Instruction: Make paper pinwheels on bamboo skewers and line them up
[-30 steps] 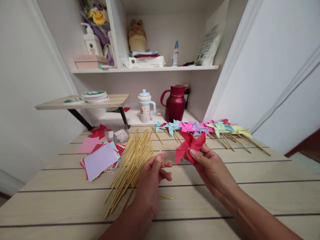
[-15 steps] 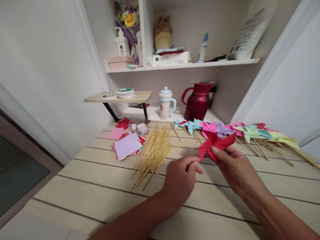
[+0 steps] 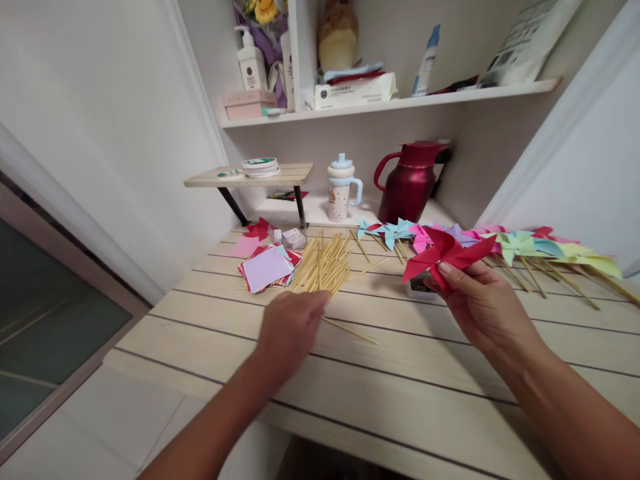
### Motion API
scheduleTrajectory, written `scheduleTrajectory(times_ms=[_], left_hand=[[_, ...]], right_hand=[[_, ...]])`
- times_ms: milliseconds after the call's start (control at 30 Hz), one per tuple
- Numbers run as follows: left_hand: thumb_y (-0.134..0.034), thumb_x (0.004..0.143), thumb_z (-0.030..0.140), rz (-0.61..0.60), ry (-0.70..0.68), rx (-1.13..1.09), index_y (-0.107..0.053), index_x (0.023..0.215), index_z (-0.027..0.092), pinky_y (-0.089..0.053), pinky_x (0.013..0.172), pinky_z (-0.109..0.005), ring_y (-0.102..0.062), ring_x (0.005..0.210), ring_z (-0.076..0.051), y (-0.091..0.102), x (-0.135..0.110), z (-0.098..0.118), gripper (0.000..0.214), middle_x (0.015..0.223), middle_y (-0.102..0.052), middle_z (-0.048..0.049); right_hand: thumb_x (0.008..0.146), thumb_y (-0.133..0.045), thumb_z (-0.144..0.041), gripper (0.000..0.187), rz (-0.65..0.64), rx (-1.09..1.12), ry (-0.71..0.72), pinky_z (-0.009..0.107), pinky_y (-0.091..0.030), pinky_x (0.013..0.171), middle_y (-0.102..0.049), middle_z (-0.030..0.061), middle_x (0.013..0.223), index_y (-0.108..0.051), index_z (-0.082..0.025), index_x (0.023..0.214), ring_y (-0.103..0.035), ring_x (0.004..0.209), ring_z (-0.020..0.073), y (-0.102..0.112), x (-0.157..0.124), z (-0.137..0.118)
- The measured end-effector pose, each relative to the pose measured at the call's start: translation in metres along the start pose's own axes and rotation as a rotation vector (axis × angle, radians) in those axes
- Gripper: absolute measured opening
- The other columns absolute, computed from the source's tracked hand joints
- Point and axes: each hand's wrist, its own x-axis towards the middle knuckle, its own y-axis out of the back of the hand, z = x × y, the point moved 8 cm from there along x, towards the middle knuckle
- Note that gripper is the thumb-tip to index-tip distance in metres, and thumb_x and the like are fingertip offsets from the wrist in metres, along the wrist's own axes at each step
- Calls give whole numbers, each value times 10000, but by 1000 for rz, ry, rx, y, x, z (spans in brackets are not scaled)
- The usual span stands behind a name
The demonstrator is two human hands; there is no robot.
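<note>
My right hand [image 3: 475, 293] pinches a red paper pinwheel [image 3: 445, 257] near its centre, thumb in front, holding it above the table. My left hand [image 3: 293, 327] is over the near end of a heap of thin bamboo sticks [image 3: 325, 263], slightly blurred. Its fingers are curled together, and whatever they hold is hidden. One loose stick [image 3: 353, 331] lies on the table just right of this hand. Left of the heap is a stack of coloured paper squares [image 3: 267, 268], a lilac one on top. A small dark-topped box [image 3: 421, 287] is partly hidden behind the red pinwheel.
Several finished pinwheels [image 3: 515, 247] on sticks lie along the back right. A dark red jug [image 3: 410, 183] and a light blue-lidded cup [image 3: 340, 193] stand at the back. A small raised stand [image 3: 295, 175] with tape rolls [image 3: 261, 168] is at back left, below a shelf [image 3: 400, 103].
My left hand has moved left, away from the red pinwheel, to the bamboo sticks. My right hand keeps the pinwheel. The small box has come into sight, and the view has tilted down.
</note>
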Motion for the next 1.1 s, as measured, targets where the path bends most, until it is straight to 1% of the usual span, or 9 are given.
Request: scheduleTrajectory(times_ms=[67,133,267,400,500,600,667,867,1100], left_hand=[[-539,928,187,23,100,18,-707,1030,215,-530,716,-294,-726,771,-176,19,-15,-33,198,876,-786,-36],[-544,933,199,54,196,34,-699,1069,216,-544,745,-296,-725,783,-172,36,-30,-57,207,863,-780,-30],[-513,955,209,58,163,124,-702,1053,196,-539,821,-338,-710,931,-199,50,-44,-63,214,1017,-763,-69],[-492,968,218,-30,162,176,-706,1047,197,-524,839,-345,-686,970,-204,38,-41,-58,229,1045,-731,-72],[-528,949,220,-226,245,232,-710,996,219,-509,842,-331,-677,976,-199,20,-37,-61,188,1098,-703,-49],[-537,941,240,-437,323,291,-701,960,228,-498,755,-305,-682,924,-189,4,-37,-65,165,1124,-688,-22],[-520,948,259,-517,369,324,-694,964,230,-484,717,-297,-685,911,-186,-1,-37,-67,177,1130,-686,-16],[-457,979,311,-499,454,379,-688,1013,256,-470,767,-303,-676,996,-195,-2,-30,-71,240,1130,-697,-16],[-435,982,317,-580,425,482,-688,981,230,-480,736,-316,-687,917,-206,-15,-25,-75,268,1059,-706,-45]], right_hand=[[820,-767,-251,61,-1,16,-11,315,-570,740,-736,23,834,-773,-195,842,-688,734,137,-1,0,0],[745,-834,-247,121,7,31,-16,273,-583,725,-745,7,834,-774,-203,840,-684,741,127,-3,-1,3],[586,-930,-252,294,34,55,-36,190,-601,698,-755,-23,816,-774,-210,832,-678,739,100,-6,-1,12],[558,-939,-267,315,56,65,-55,173,-605,681,-753,-21,809,-773,-194,815,-678,727,94,-6,-2,16],[546,-940,-265,335,60,73,-56,169,-606,674,-745,-22,787,-773,-191,827,-675,711,94,-6,-4,15],[534,-941,-263,333,49,80,-57,159,-601,655,-730,-22,746,-766,-179,805,-665,678,91,-8,-5,14],[536,-939,-263,318,45,82,-59,158,-600,652,-727,-20,743,-757,-174,780,-663,671,91,-9,-5,14],[542,-936,-281,323,27,71,-80,167,-606,677,-727,-10,766,-757,-175,790,-657,703,103,-13,-8,13],[536,-938,-299,319,-13,50,-108,146,-601,694,-718,-17,741,-765,-184,779,-639,700,95,-22,-14,11]])
